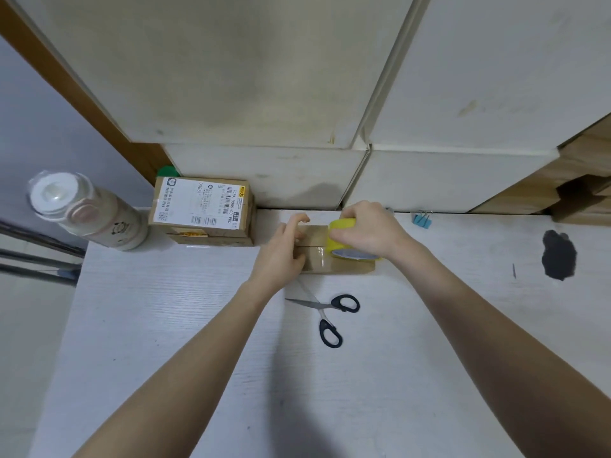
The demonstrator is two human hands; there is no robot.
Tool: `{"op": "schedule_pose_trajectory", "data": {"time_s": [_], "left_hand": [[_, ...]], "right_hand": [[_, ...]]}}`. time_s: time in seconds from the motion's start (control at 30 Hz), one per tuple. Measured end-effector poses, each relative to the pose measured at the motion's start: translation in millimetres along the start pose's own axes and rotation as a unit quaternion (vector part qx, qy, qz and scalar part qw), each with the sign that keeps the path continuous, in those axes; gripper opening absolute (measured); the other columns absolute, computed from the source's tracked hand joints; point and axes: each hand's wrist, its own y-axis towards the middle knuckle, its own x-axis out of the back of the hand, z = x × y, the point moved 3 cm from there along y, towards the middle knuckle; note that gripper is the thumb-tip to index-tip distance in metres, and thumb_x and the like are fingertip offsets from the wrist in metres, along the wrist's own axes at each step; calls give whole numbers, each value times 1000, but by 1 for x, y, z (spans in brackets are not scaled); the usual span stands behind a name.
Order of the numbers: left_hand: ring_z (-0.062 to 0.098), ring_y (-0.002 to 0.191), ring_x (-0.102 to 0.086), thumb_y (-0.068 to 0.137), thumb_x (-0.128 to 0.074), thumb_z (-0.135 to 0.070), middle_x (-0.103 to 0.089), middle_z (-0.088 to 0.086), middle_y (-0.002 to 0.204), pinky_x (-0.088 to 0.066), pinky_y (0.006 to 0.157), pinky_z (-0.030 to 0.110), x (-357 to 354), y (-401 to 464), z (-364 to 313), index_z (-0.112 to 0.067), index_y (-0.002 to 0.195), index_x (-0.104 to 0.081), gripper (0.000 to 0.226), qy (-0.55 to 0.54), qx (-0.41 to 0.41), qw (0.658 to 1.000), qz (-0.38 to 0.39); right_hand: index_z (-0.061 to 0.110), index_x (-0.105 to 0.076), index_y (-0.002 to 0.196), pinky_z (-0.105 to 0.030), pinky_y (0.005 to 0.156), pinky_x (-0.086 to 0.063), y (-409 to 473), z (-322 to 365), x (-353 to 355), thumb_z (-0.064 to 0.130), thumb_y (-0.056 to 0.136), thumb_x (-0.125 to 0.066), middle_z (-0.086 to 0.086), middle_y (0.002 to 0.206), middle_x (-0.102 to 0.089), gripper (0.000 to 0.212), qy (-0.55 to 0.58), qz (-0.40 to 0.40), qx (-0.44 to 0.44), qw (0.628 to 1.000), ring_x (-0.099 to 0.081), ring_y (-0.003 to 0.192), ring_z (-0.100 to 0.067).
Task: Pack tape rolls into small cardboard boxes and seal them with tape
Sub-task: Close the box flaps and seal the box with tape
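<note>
Right now both hands work on a small cardboard box point(317, 252) that lies flat on the white table point(198, 342), near its far edge and just in front of the white panels behind. The right hand point(367, 229) grips a yellow tape roll point(344, 239), fingers curled over the top of the roll and thumb on its near side; the roll stands tilted on the right part of the box top, its open core facing the camera. A glossy strip of clear tape point(315, 251) runs from the roll leftward along the seam between the box flaps. The left hand point(284, 256) rests on the left end of the box, its fingers fairly straight and slightly spread, pressing down on the top where the strip ends; the fingertips reach toward the far edge of the box, and one finger is lifted a little.

Just in front of the box lie black-handled scissors point(327, 312), blades partly apart and pointing left. To the left, a stack of sealed cardboard boxes point(205, 213) carries a shipping label on top. Beside it, further left, stands a white bottle point(86, 213). A blue binder clip point(421, 219) lies right of the hands, and a dark patch point(558, 256) marks the table further right.
</note>
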Motion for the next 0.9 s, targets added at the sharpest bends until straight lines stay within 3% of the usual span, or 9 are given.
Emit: {"op": "schedule_pose_trajectory", "data": {"time_s": [0.13,0.2,0.3,0.4,0.5,0.6,0.73,0.9], "left_hand": [[16,88,-58,79,-57,-4,-52,-4,106,-45,74,31,-12,-5,-5,-31,126,-33,59,-34,25,999,-24],[18,92,-60,79,-56,-3,-52,-3,108,-48,77,34,-13,-7,-3,-34,124,-33,59,-48,36,998,-23],[12,101,-57,74,-54,2,-54,-5,109,-45,85,32,-13,-17,-1,-31,118,-39,57,-144,53,988,-27],[-11,91,-52,79,-57,1,-58,-7,104,-40,78,13,-10,-26,-3,-23,103,-55,34,-254,85,959,-91],[-8,78,-57,87,-65,-25,-67,-11,91,-42,68,7,-3,-28,-6,-25,88,-67,2,-303,138,932,-143],[-8,67,-59,85,-68,-36,-68,-16,70,-42,63,6,0,-24,-2,-27,75,-70,14,-311,185,916,-175],[-5,75,-59,82,-72,-35,-68,-14,75,-40,67,10,-6,-21,6,-26,74,-71,12,-324,251,891,-194],[-4,70,-57,84,-69,-31,-63,-18,68,-39,64,12,-8,-21,10,-29,66,-66,19,-311,274,884,-216]], "right_hand": [[22,-63,72,-32,75,-35,-3,-11,1,38,77,-63,9,63,-53,17,-23,-5,5,1000,-51,77,-23],[23,-57,68,-34,81,-35,-5,-12,-3,38,79,-62,7,64,-53,19,-33,-22,28,999,-51,80,-25],[16,-63,77,-33,73,-25,-6,-5,-9,36,80,-62,-1,71,-53,21,-81,-39,77,993,-49,91,-28],[13,-62,83,-33,71,-26,-2,3,-12,38,82,-59,-3,77,-50,26,-129,-21,112,985,-46,98,-30],[15,-61,85,-34,74,-26,2,10,-16,44,84,-55,-8,88,-57,30,-180,-9,136,974,-45,101,-30],[14,-65,95,-36,81,-29,4,16,-20,45,85,-52,-9,102,-60,35,-222,-13,142,965,-45,106,-31],[17,-67,103,-38,86,-30,8,16,-22,43,89,-44,-8,109,-60,37,-257,-48,137,955,-46,110,-30],[18,-63,82,-35,73,-29,13,17,-25,46,98,-35,-8,84,-67,43,-284,-89,141,944,-61,88,-31]]}}
